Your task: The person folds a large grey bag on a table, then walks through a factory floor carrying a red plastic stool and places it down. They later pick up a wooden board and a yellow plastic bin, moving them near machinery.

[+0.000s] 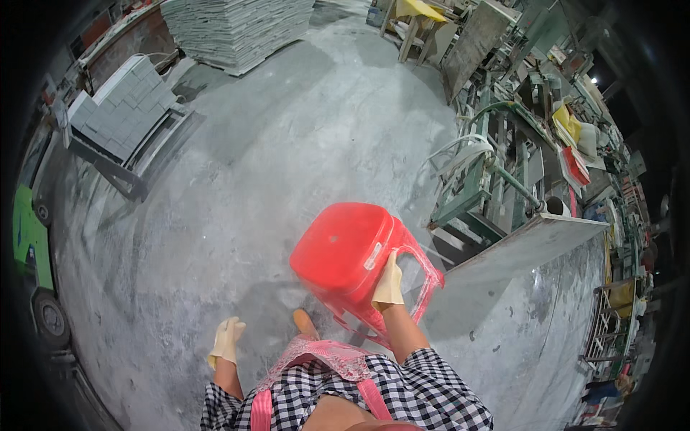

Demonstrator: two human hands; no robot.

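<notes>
My right hand [389,283], in a pale cream glove, grips a red plastic stool [338,244] by the side just under its seat. The stool hangs tilted in front of me, its square seat top toward the far left and its legs toward me and to the right. A small pale label [373,256] sticks to its edge. My left hand [227,340], gloved alike, is out at my left side over the floor. Nothing shows in it, and its loosely bent fingers look slightly apart.
Green metal machinery [496,172] with a large flat board [525,241] stands close on the right. Stacked grey slabs [126,104] sit on a stand at the left, with a taller stack [237,32] farther off. A green wheeled vehicle [32,244] is at the far left.
</notes>
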